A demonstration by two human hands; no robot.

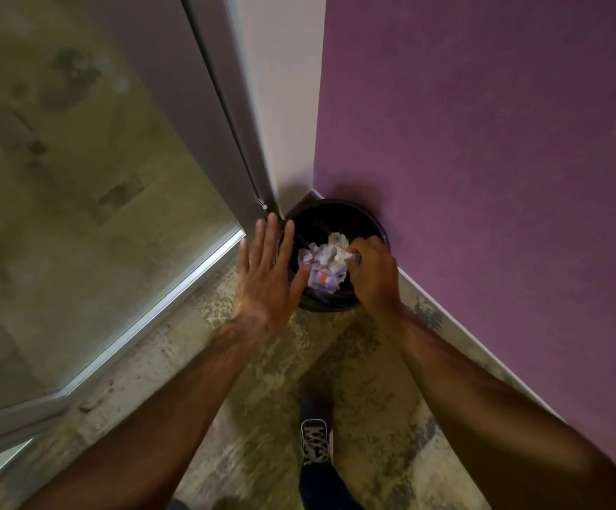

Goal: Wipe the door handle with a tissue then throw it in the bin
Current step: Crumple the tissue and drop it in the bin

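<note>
A round black bin (335,211) with a dark liner stands on the floor in the corner, against the purple wall. Several crumpled white tissues (323,263) lie inside it. My right hand (374,276) hovers over the bin's right side, fingers pinched on a crumpled white tissue (345,255) just above the pile. My left hand (269,274) is spread flat, fingers apart, over the bin's left rim and holds nothing. The door handle is out of view.
A glass door (78,200) with a grey metal frame (225,115) fills the left side. The purple wall (483,160) runs along the right. My shoe (315,439) stands on the mottled concrete floor (255,417) below the bin.
</note>
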